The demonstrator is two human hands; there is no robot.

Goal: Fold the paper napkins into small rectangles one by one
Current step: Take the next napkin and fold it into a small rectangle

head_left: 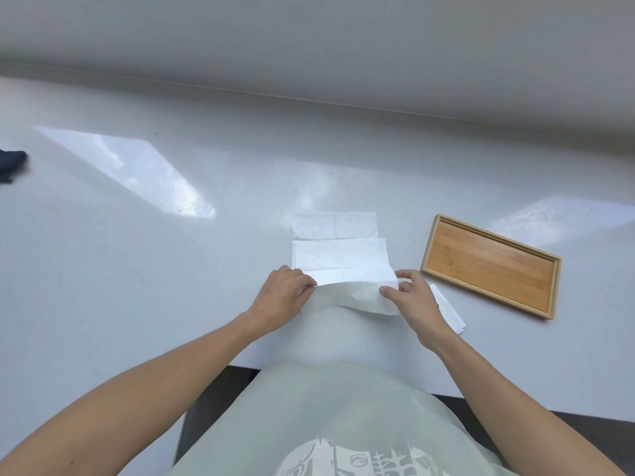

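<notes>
- Nearest the camera: pale green shirt (343, 417) with a white print, two bare forearms reaching forward over the white surface (137, 269).
- Left hand (280, 297): grip pinched on the left end of the napkin being folded (343, 266), fingertips at the lifted near edge.
- Right hand (417, 300): grip holding the right end of the same napkin, thumb on top of the raised flap, index finger arched just behind it.
- Napkin state: near edge lifted and curled off the surface between both hands; far part lies flat, crease lines visible.
- Under the right hand and wrist: another white napkin (450, 312), flat on the surface, corner poking out to the right. Fold state — cannot tell.
- Just behind the held napkin: a third napkin (335, 225), flat, partly overlapped by the held one.
- Right of the napkins: wooden tray (489, 266), rectangular, raised rim, angled, close to the right hand but apart from it.
- Far left edge: dark object (12, 163), cut off by the frame.
- Back: grey wall (309, 46) meets the surface.
</notes>
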